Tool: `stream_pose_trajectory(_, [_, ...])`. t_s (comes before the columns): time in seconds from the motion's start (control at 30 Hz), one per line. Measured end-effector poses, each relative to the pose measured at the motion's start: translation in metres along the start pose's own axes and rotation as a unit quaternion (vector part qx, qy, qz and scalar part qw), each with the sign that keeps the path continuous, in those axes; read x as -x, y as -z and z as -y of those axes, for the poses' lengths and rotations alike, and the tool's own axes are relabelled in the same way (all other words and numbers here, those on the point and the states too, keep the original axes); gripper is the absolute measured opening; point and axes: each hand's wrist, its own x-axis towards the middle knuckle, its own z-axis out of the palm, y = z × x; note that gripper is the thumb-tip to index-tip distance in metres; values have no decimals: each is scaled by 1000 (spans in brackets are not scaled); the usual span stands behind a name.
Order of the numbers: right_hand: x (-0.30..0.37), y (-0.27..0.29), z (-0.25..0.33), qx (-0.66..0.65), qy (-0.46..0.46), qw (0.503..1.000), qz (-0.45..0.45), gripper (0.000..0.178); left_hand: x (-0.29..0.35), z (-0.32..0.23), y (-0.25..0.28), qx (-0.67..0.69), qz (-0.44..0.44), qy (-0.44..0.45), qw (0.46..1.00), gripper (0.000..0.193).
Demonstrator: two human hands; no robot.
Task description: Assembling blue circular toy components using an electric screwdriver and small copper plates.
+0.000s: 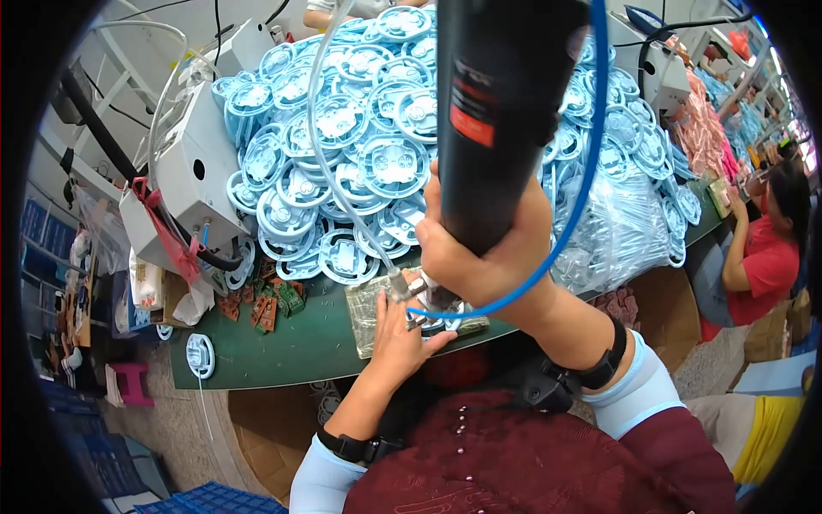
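Note:
My right hand is wrapped round a large black powered screwdriver, held upright with its lower end down over the work spot. A blue air hose or cord loops from above down past my wrist. My left hand lies with fingers stretched and thumb apart on a tape-covered pad, close to the tool's lower end. Between thumb and tool, part of a light-blue plastic piece shows; the rest is hidden by the hands. A clear tube runs down to a fitting beside my left fingers.
A big heap of round light-blue plastic parts fills the back of the green table. Small circuit boards lie left of the pad. Grey machine boxes stand at left. Clear plastic bags lie at right; a co-worker in red sits beyond.

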Motion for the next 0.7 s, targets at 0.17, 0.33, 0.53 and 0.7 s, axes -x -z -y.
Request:
stream_pose_trajectory(0.17, [5, -2, -1, -31, 33, 999, 10, 50, -6, -5, 5, 30, 66, 38, 997, 90])
stream_pose_trajectory(0.33, [-17, 18, 16, -39, -39, 998, 10, 48, 1, 4, -3, 4, 28, 29, 999, 96])
stream_pose_trajectory(0.53, [-38, 35, 17, 36, 26, 999, -2, 48, -8, -33, 16, -102, 10, -39, 994, 70])
stream_pose_trajectory(0.7, [-34, 28, 4, 35, 22, 999, -23, 49, -11, -36, -1, -101, 39, -58, 992, 55])
